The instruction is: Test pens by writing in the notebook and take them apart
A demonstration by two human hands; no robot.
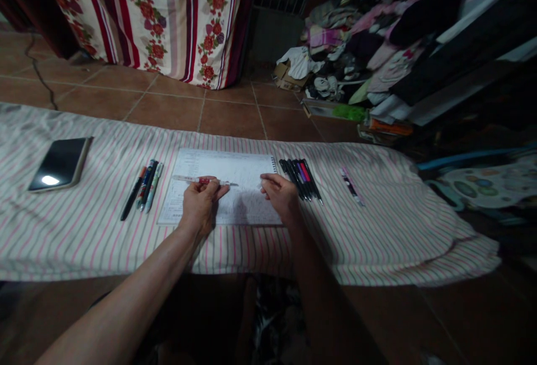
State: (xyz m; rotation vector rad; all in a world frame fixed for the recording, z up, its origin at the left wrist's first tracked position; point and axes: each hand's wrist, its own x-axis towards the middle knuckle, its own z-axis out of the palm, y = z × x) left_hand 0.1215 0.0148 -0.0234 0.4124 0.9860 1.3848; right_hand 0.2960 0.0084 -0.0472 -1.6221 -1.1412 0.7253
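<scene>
My left hand is shut on a white and red pen, which lies crosswise above the knuckles over a spiral-bound notebook with a printed page. My right hand rests on the page's right side with its fingers curled, and anything inside them is hidden. A small bundle of pens lies left of the notebook on a striped cloth. To its right is a larger bundle of dark pens. Farther right lies a single pen. A smartphone sits at the cloth's left end.
The striped cloth lies on a brown tile floor. A floral striped curtain hangs behind it. A heap of clothes and shoes rises at the back right, and a patterned mat lies at the right.
</scene>
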